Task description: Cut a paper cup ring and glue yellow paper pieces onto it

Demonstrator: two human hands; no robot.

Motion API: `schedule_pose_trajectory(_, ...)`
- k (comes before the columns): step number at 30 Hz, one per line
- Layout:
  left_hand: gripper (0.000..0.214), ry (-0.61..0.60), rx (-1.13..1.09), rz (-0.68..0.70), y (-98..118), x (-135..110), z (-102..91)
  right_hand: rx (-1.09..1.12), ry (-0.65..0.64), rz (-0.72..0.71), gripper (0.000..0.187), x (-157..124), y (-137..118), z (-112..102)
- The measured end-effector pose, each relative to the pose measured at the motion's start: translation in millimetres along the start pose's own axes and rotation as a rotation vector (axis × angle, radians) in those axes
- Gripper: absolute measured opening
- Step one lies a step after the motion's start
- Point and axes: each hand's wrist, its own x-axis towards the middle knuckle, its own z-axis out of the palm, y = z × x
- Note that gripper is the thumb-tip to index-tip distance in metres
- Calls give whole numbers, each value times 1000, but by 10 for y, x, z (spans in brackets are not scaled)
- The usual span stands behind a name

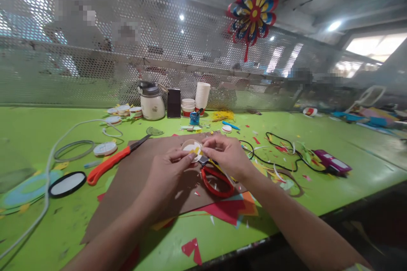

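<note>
My left hand [168, 173] and my right hand [224, 154] meet over a brown card sheet [136, 186] on the green table [333, 186]. Both pinch a small white paper disc [191, 148] with yellow bits on it, the left from the near side, the right from the right edge. Red-handled scissors [216, 180] lie on the card just under my right hand. Orange-handled scissors [111, 163] lie to the left, blades pointing toward the back.
At the back stand a white jar [152, 103], a dark phone [174, 103], stacked paper cups [202, 95] and a blue glue pot [194, 117]. A pink device [332, 162] with black cable lies right. A white cable [47, 165], rings and paper scraps lie left. A paper pinwheel [253, 10] hangs on the mesh wall.
</note>
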Motion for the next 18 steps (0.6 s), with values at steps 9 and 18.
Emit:
schedule_pose_trajectory(9, 28, -74, -129, -101, 66, -103, 41, 29, -69, 99, 4, 6, -17, -9)
schedule_pose_trajectory(18, 22, -109, -93, -186, 146, -39, -60, 32, -208, 165, 4, 65, 18, -174)
